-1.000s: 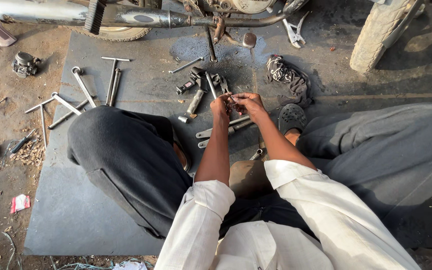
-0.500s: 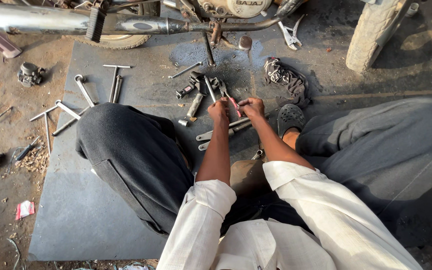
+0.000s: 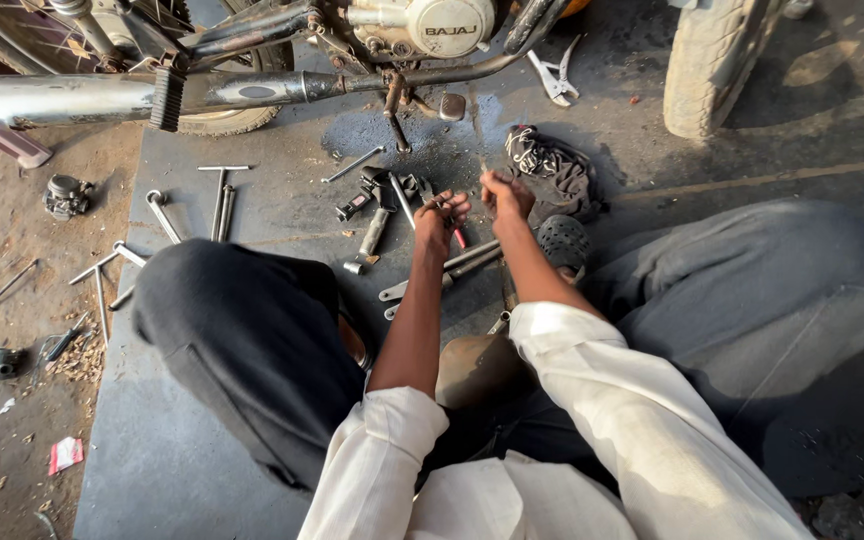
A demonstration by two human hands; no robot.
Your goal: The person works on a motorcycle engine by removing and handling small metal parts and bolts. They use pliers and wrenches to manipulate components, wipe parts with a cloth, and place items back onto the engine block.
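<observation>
**Small part worked between both hands, above the tool spread**

While we sit on the grey mat, our left hand pinches a small dark part; right hand is closed on something thin, kind unclear. Judged mid-fitting; next calls for steady alignment.

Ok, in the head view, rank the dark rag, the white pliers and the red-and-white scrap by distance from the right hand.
From the right hand:
1. Dark rag, just to its right on the mat.
2. White pliers, farther up, near the motorcycle frame.
3. Red-and-white scrap, far off at lower left on the dirt.
</observation>
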